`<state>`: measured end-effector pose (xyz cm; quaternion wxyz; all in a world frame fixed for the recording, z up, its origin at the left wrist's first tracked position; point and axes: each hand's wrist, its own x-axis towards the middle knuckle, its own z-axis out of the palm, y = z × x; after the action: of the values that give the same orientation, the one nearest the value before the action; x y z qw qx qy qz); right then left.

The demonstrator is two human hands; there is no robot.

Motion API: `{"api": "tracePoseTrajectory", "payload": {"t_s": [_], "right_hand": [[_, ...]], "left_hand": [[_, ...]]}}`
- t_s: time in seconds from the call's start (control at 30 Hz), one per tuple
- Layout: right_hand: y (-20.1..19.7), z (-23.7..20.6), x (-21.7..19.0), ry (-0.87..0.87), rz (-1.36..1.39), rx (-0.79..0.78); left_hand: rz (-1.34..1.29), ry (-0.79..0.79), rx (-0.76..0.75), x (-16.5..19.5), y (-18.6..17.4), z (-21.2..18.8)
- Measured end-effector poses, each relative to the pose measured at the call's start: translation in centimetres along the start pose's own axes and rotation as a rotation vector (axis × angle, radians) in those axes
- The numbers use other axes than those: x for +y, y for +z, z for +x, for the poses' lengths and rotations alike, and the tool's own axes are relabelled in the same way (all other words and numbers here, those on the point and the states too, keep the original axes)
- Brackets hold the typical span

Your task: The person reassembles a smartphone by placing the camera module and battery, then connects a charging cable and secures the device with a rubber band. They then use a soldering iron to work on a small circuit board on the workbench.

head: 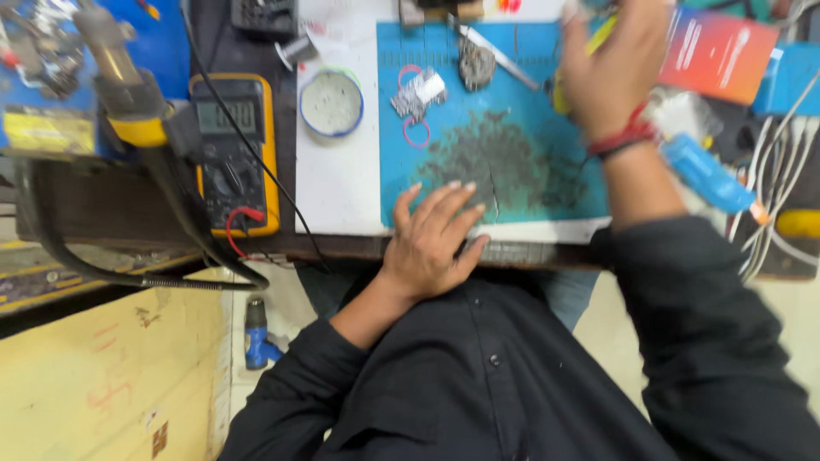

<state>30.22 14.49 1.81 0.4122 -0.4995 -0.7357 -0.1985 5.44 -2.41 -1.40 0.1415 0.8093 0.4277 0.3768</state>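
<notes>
My left hand [431, 241] rests flat on the near edge of the blue work mat [521, 77], fingers spread, holding nothing. My right hand [613, 72] is raised over the mat's far right side, its fingers closed around a yellow-handled tool [559, 94] of which only a little shows. A red thread band circles that wrist. On the mat lie a dark scorched patch [504, 166], a small silver part [418, 92] with pink rings beside it, and a round metal piece [477, 64].
A yellow multimeter [232, 154] with red and black leads sits at the left. A round tin [331, 104] stands on white paper. A hot-air tool [128, 81] with a black hose hangs at left. White cables [781, 171] and a blue tool [705, 175] lie right.
</notes>
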Motion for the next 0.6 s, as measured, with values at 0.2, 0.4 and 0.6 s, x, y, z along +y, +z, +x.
{"api": "tracePoseTrajectory", "payload": {"t_s": [0.2, 0.4, 0.6], "right_hand": [[1.1, 0.0, -11.6, -0.016, 0.359, -0.550], [1.4, 1.4, -13.7, 0.233, 0.385, -0.633], [-1.8, 1.5, -8.6, 0.564, 0.405, -0.541]], "left_hand": [[-0.018, 0.025, 0.003, 0.3, -0.9, 0.1], [-0.194, -0.017, 0.079, -0.2, -1.8, 0.3], [-0.309, -0.051, 0.082, -0.2, -2.3, 0.5]]}}
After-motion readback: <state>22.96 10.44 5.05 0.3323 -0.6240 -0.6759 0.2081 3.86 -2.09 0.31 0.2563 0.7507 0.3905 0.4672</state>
